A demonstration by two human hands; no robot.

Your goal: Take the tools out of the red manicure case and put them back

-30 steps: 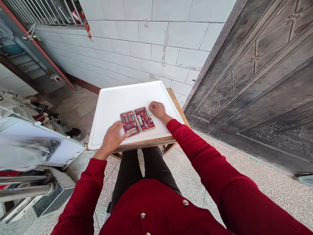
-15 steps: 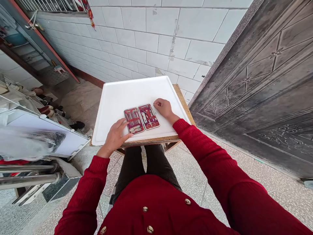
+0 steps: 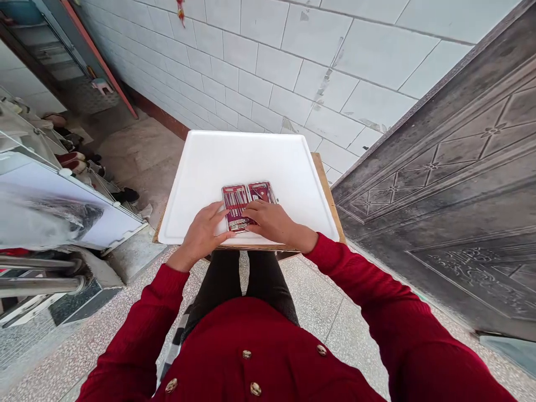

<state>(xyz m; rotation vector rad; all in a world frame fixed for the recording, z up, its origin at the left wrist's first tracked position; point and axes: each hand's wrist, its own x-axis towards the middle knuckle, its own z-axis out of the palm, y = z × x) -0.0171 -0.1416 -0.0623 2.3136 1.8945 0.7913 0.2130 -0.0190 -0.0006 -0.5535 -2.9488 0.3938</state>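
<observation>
An opened manicure set case [image 3: 224,194] lies on a white board [image 3: 247,156], its dark red lining holding several slim metal tools [image 3: 235,204] in the left half. Nail clippers [image 3: 238,225] sit along that half's near edge. My left hand [image 3: 202,229] is at the near left corner, fingers and thumb spread along the case's edges. Over the right half reaches my right hand [image 3: 272,220], its thumb and fingers apart close to the clippers and the case's middle. It covers most of that half's tools. Whether its fingertips touch a tool I cannot tell.
The board lies on a wooden table [image 3: 322,173] by a white tiled wall [image 3: 259,67]. To the right is a dark patterned door [image 3: 435,167]. Shoes [image 3: 73,161] stand on a rack at the left, with metal rails [image 3: 37,276] nearer me.
My right hand has moved left and nearer, from beside the case to over its right half. My left hand stays at the corner. The camera view has shifted somewhat.
</observation>
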